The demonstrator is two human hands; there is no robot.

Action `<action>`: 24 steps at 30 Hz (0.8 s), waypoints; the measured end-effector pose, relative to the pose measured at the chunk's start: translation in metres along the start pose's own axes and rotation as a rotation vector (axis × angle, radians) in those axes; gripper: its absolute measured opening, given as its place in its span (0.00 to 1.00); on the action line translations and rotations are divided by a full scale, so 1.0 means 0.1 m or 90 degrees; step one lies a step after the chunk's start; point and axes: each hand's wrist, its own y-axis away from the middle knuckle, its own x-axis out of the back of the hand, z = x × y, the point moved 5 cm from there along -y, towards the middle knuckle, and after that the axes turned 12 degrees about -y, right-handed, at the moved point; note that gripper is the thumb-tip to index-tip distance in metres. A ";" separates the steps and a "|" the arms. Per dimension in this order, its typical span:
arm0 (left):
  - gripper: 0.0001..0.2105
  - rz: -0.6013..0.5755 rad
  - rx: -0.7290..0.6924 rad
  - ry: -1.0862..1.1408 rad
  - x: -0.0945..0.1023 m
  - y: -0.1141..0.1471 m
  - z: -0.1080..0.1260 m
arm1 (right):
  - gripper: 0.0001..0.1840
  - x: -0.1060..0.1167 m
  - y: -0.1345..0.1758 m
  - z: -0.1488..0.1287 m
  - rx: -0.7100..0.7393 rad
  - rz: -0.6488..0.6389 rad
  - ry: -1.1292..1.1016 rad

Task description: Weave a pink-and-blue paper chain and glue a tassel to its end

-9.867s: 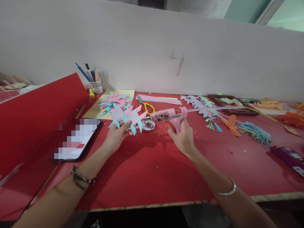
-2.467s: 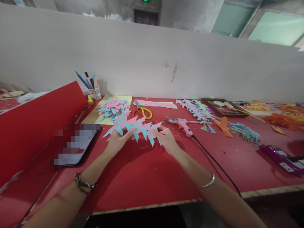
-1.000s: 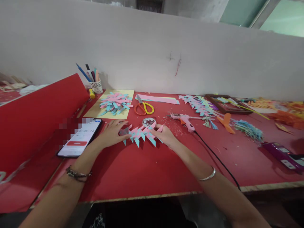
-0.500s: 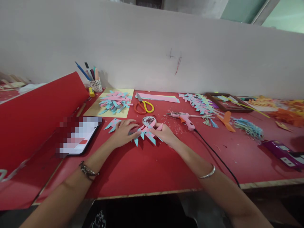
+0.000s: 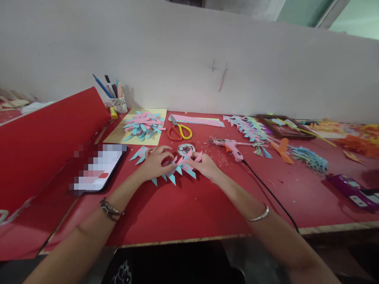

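A chain of folded pink and light-blue paper strips point(image 5: 185, 165) with pointed ends lies low over the red table between my hands. My left hand point(image 5: 155, 162), a dark braided bracelet at its wrist, pinches the chain's middle, thumb in front. The chain's left end shows beyond that hand. My right hand point(image 5: 205, 166) grips the right end between thumb and fingers; a silver bangle circles that wrist. Just behind the chain sits a round white disc point(image 5: 186, 149) with dark scribbled lines. Scissors point(image 5: 180, 131) with one red and one yellow handle lie farther back.
A pink glue gun point(image 5: 229, 146) lies right of my hands, its black cord running to the front edge. Cut strips point(image 5: 143, 125) are heaped on yellow card at the back left. A phone point(image 5: 102, 169) lies left, beside a raised red board point(image 5: 50, 146). A purple power strip point(image 5: 353, 191) sits right.
The paper chain has shifted and turned slightly between my hands, and more of its blue points show below my left hand. Both hands keep their hold.
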 end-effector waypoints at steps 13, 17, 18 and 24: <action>0.10 -0.040 0.015 0.212 0.08 0.04 -0.01 | 0.09 -0.01 0.02 -0.03 -0.029 0.007 -0.020; 0.09 -0.066 -0.003 0.263 0.09 0.08 0.02 | 0.08 -0.02 0.04 -0.06 -0.033 -0.011 -0.023; 0.09 -0.071 -0.006 0.265 0.09 0.09 0.02 | 0.08 -0.03 0.05 -0.07 -0.029 -0.019 -0.021; 0.09 -0.070 0.004 0.236 0.13 0.15 0.04 | 0.10 -0.04 0.06 -0.09 -0.023 -0.039 0.013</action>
